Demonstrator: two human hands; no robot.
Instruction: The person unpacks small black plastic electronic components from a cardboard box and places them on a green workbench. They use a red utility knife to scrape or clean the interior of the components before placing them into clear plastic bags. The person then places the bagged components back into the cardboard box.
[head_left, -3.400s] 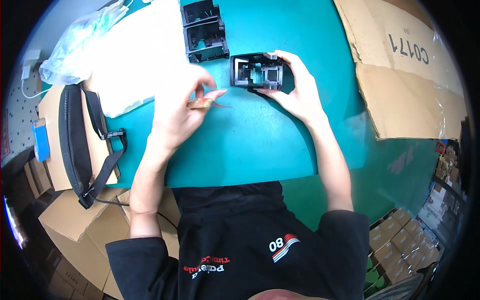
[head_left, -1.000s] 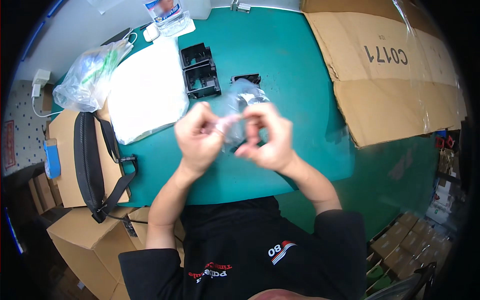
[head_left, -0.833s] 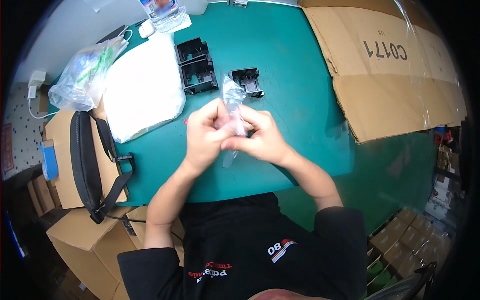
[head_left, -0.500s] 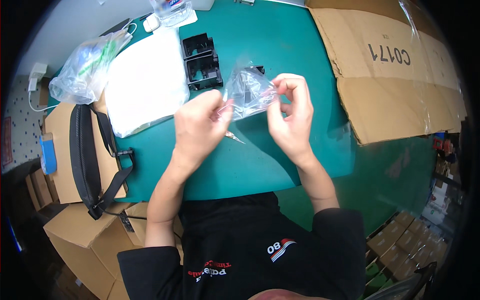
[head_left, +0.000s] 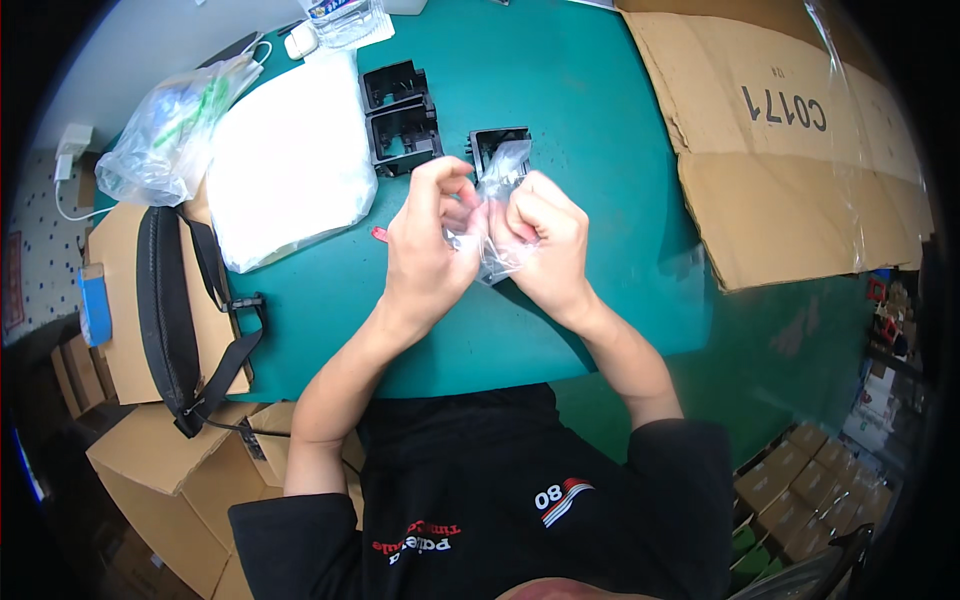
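A clear plastic bag (head_left: 508, 262) is bunched up between my two hands above the green tabletop. My left hand (head_left: 425, 255) pinches its left side, with the fingers curled. My right hand (head_left: 552, 250) is closed on the other side, its knuckles up. Part of the bag sticks out beyond the hands, over a black plastic housing (head_left: 484, 142) that lies just past them. Two more black open housings, a far one (head_left: 392, 86) and a near one (head_left: 404, 138), stand together to the left. A small red tip (head_left: 379, 234) shows beside my left hand; the rest is hidden.
A large white plastic-wrapped package (head_left: 290, 165) lies left, near a filled clear bag (head_left: 180, 130) and a black strap bag (head_left: 168, 310). At the back left are a white earbud case (head_left: 300, 42) and a clear packet (head_left: 345, 20). An open cardboard box (head_left: 770, 170) takes up the right.
My hands have come closer together, and the bag stretched between them is now bunched. The housing behind it shows more. A pointed bit below my left hand no longer shows.
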